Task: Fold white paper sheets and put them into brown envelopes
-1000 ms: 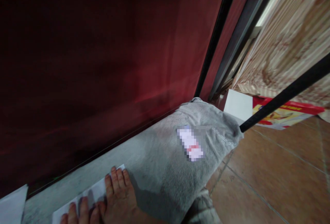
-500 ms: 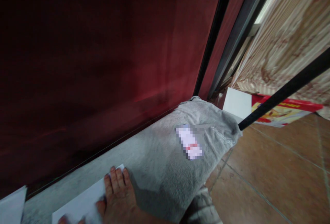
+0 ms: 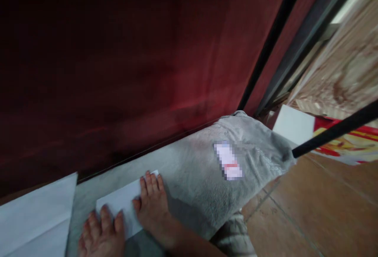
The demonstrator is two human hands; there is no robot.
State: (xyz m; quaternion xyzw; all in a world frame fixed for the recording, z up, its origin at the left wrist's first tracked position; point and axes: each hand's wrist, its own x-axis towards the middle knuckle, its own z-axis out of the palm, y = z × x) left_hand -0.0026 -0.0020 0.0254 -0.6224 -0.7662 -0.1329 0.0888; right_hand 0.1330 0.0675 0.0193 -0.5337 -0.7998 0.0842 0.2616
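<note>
A small white sheet of paper (image 3: 130,205), which looks folded, lies on the grey cloth-covered surface (image 3: 189,170). On its right end my right hand (image 3: 153,205) rests flat, fingers stretched out and palm down. My left hand (image 3: 102,231) lies over the paper's left end with its fingers spread a little; the wrist is cut off by the bottom edge. Neither hand grips anything. At the far left lies a larger white sheet (image 3: 38,217) with a crease across it, apart from both hands.
A blurred-out phone-like rectangle (image 3: 228,160) lies on the cloth to the right. Dark red fabric (image 3: 147,71) rises behind the surface. Black poles (image 3: 271,44) stand at its right end. A red and yellow box (image 3: 348,140) sits on the tiled floor (image 3: 301,194).
The view has shifted left, so the scene sits further right. My left hand, barely showing before, is now in view on the paper. More of the larger sheet shows.
</note>
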